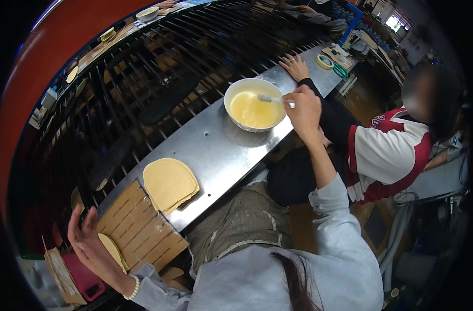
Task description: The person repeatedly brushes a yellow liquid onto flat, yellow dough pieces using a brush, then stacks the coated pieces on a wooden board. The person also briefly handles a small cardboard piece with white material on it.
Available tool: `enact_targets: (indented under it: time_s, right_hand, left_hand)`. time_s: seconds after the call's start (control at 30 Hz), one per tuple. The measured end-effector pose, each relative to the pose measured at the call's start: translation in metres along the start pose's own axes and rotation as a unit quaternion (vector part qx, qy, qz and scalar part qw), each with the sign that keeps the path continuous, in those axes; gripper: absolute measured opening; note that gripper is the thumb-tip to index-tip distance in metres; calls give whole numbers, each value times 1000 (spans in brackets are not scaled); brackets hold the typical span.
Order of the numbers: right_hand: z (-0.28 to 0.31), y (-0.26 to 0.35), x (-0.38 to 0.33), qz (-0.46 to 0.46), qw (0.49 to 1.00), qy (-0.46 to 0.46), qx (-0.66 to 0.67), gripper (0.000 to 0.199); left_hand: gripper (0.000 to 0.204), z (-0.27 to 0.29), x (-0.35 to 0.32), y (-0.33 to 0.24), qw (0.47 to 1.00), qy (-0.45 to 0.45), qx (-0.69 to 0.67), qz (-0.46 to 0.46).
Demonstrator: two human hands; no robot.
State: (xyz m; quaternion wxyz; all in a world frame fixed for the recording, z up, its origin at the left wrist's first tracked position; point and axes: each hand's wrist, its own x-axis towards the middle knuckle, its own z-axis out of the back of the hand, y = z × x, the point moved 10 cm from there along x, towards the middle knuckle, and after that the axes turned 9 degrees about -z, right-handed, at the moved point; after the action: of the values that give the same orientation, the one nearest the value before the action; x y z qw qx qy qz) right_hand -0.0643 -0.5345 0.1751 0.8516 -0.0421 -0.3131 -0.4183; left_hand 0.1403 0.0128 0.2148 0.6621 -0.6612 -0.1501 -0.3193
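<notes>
Right hand: the right hand [302, 106], upper middle of the frame, pinches the handle of a white brush [276, 98] between closed fingers; the brush head lies over the white bowl [253, 104]
Bowl: sits on the steel bench [216, 150], holding a pale yellow liquid, likely glue
Left hand: the left hand [88, 243], lower left of the frame, is lifted with fingers spread; a tan cut piece [113, 251] shows just beside its palm; whether it grips it I cannot tell
Stack: tan rounded pieces [169, 182] lie at centre left, overlapping a wooden board [140, 228]
Step in hand: loading the brush, by the look of it
Next move: seems to call for carrying the wet brush across to a piece without dripping
Neighbour: another person's hand [295, 67] rests flat on the bench beyond the bowl
</notes>
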Motion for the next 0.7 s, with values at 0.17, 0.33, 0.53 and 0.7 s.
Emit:
enact_targets:
  time_s: [0.17,0.33,0.53,0.7]
  right_hand:
    - [49,-37,-4,-145,956,-42,253,18]
    - [59,-38,-1,-92,965,-70,236,19]
    - [52,-36,5,-120,969,26,215,35]
    - [78,-31,-3,-14,998,16,53,22]
  left_hand:
    - [51,11,-23,27,993,-88,-43,69]
    - [42,-12,-3,21,992,-81,-87,36]
    - [36,-32,-5,21,989,-88,-105,46]
    - [34,-8,-25,37,985,-115,-89,95]
